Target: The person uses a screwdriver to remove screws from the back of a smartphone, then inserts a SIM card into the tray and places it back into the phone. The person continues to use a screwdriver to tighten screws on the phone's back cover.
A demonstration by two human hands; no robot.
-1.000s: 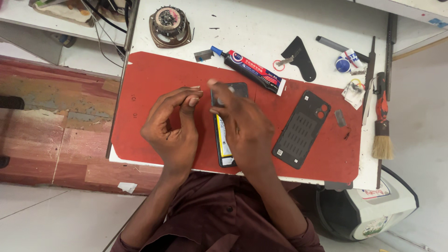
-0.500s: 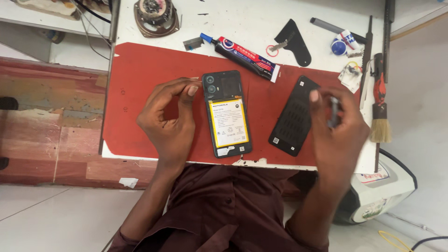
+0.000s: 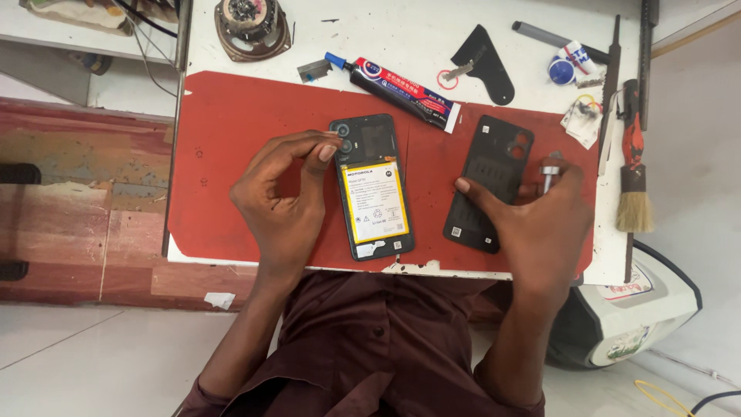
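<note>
An opened black phone [image 3: 372,185] lies face down on the red mat [image 3: 231,154], its yellow-white battery showing. My left hand [image 3: 287,197] rests on the mat just left of it, thumb and forefinger tips pinched near the phone's camera corner. The phone's black back cover [image 3: 486,177] lies to the right. My right hand [image 3: 536,224] holds a small metal-tipped tool [image 3: 549,171] upright beside the cover, with the index finger touching the cover's edge.
A black and red glue tube [image 3: 401,83] lies above the phone. A black pick [image 3: 486,62], small bottles [image 3: 567,62], a brush [image 3: 634,193], long tools [image 3: 647,46] and a round speaker part [image 3: 247,23] sit on the white table [image 3: 386,31]. A white appliance [image 3: 641,309] stands lower right.
My right hand came off the phone, swung right past the back cover, and now holds a small tool upright beside it. My left hand stays by the phone's top left.
</note>
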